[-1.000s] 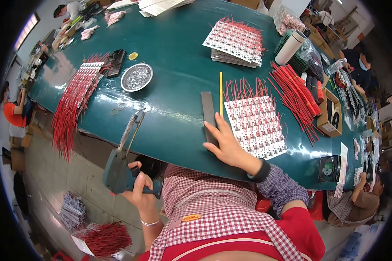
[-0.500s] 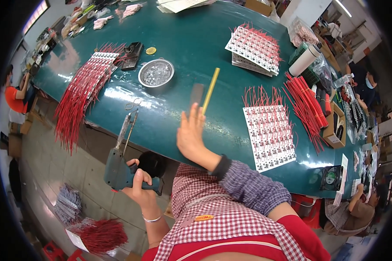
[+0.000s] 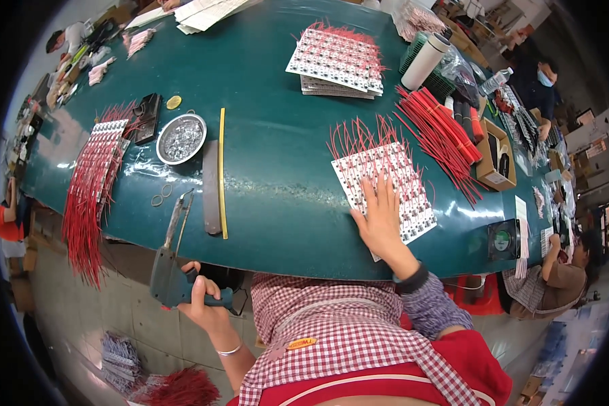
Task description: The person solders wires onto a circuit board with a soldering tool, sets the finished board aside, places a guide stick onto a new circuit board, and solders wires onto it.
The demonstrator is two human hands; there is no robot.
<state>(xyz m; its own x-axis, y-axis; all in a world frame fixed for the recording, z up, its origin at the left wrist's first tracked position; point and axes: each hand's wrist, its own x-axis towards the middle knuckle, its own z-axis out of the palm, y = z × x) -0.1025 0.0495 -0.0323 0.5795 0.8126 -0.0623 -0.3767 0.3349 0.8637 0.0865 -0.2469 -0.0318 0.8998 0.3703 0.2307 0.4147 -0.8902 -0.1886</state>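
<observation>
My left hand (image 3: 208, 304) is wrapped round the grip of a dark green soldering gun (image 3: 162, 271), held just off the table's front edge with its thin tip pointing up and away. To the right, my right hand (image 3: 381, 216) lies with fingers stretched on a white circuit board panel (image 3: 415, 211). The panel carries rows of small dark parts, and red wires stick up from it, mostly along its far edge. My palm and fingers hide part of its near left side.
A grey flat bar (image 3: 212, 193) and a yellow strip (image 3: 222, 155) lie left of centre, near a metal bowl (image 3: 183, 116). Wired panels (image 3: 101, 162) hang over the front edge at left; more panels (image 3: 335, 57) are stacked behind. Red wire bundles (image 3: 440, 139) and a cardboard box (image 3: 497, 172) stand right.
My right hand has moved from beside the grey bar rightward onto the panel. The bar and yellow strip now lie side by side, nearly parallel. The view has shifted right; my left hand still grips the soldering gun.
</observation>
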